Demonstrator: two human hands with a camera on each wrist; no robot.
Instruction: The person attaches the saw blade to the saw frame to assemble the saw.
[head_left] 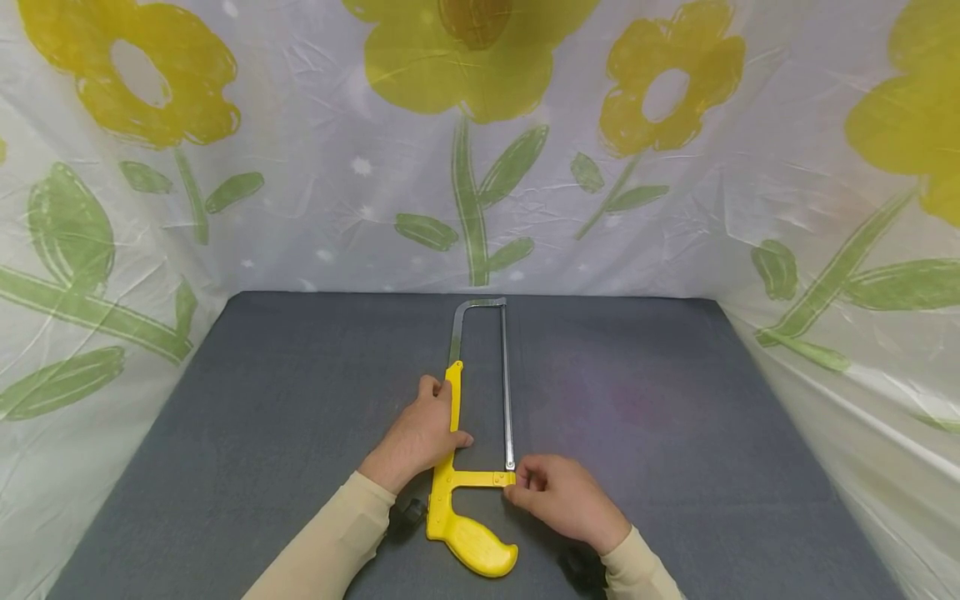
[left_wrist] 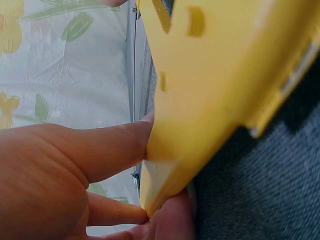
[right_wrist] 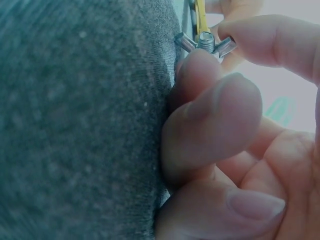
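The yellow-handled hacksaw [head_left: 461, 492] lay flat on the grey mat [head_left: 225, 433], steel frame pointing away; its thin blade was fitted; a metal wing nut [right_wrist: 206, 42] sat at the handle end.

Left hand [head_left: 420, 433] lies palm down, fingers curled in a firm grip, forearm angled inward. Right hand [head_left: 558, 500] pinches with thumb and fingertips [right_wrist: 215, 115], wrist low.

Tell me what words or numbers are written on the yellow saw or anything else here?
None can be read. The yellow hacksaw, its metal wing nut, the grey mat and the flower-print sheet show no words, numbers or brand marks; the sheet has only painted flowers and leaves.
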